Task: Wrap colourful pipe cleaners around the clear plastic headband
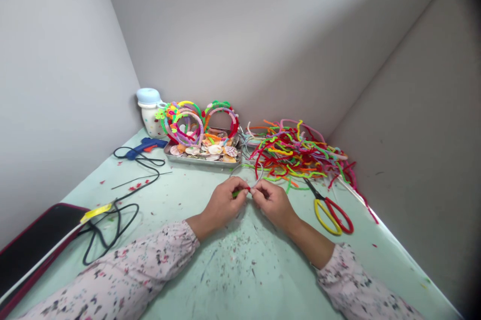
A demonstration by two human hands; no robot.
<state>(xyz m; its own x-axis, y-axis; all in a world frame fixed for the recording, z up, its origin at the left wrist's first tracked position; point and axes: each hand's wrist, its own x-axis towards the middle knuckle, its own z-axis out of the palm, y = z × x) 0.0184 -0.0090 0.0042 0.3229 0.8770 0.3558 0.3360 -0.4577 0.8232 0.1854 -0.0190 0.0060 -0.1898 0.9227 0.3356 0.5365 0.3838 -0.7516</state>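
Observation:
My left hand (227, 201) and my right hand (276, 204) meet over the middle of the table, fingertips almost touching. Both pinch a thin grey headband (262, 172), whose hoop curves away behind the fingers. A bit of green pipe cleaner (235, 193) shows under the left fingers. Between the two pinches a small red piece of pipe cleaner (248, 189) is visible; most of it is covered by the fingertips. Just beyond the right hand lies a loose heap of coloured pipe cleaners (289, 152).
Scissors (332, 215) with yellow and red handles lie at right. A metal tray (203, 160) holds shells, with wrapped headbands (188, 129) on top. At left are a blue glue gun (146, 145) with its black cord, a white cup (150, 114) and a dark flat case (41, 235).

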